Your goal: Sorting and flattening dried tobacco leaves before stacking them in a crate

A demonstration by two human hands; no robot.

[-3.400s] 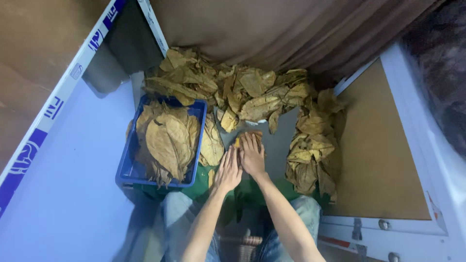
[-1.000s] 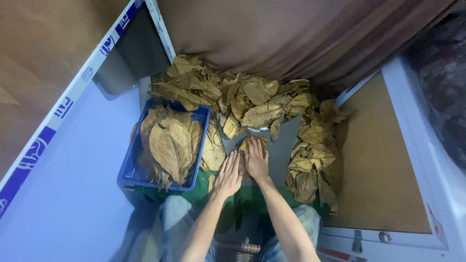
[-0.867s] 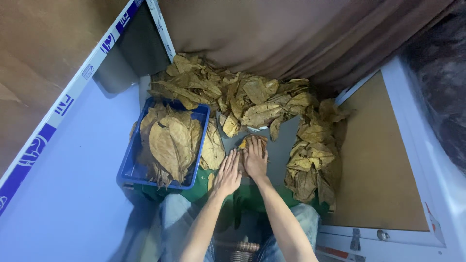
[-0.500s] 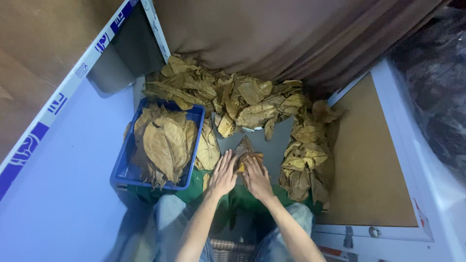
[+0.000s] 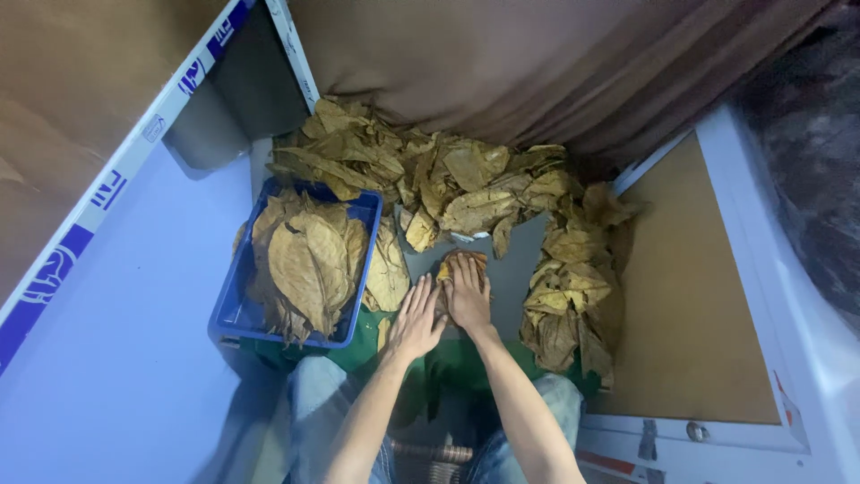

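Brown cloth (image 5: 555,63) is hanging across the back of a cramped corner, and below it a grey worktop (image 5: 512,278) is showing through a heap of dried leaves (image 5: 448,175); more of them are trailing down the right side beside a brown board (image 5: 690,314); the left hand (image 5: 415,318) is lying flat with fingers stretched and slightly spread, gripping nothing, its fingertips just beside a flattened leaf (image 5: 464,263); the right hand (image 5: 468,294) is pressing palm down on that leaf, fingers straight and close together, not curled around it; the two hands are touching side by side; to the left, a blue crate (image 5: 235,309) is sitting with large flattened leaves piled inside it; a green cloth (image 5: 448,363) is covering the person's lap beneath both wrists.
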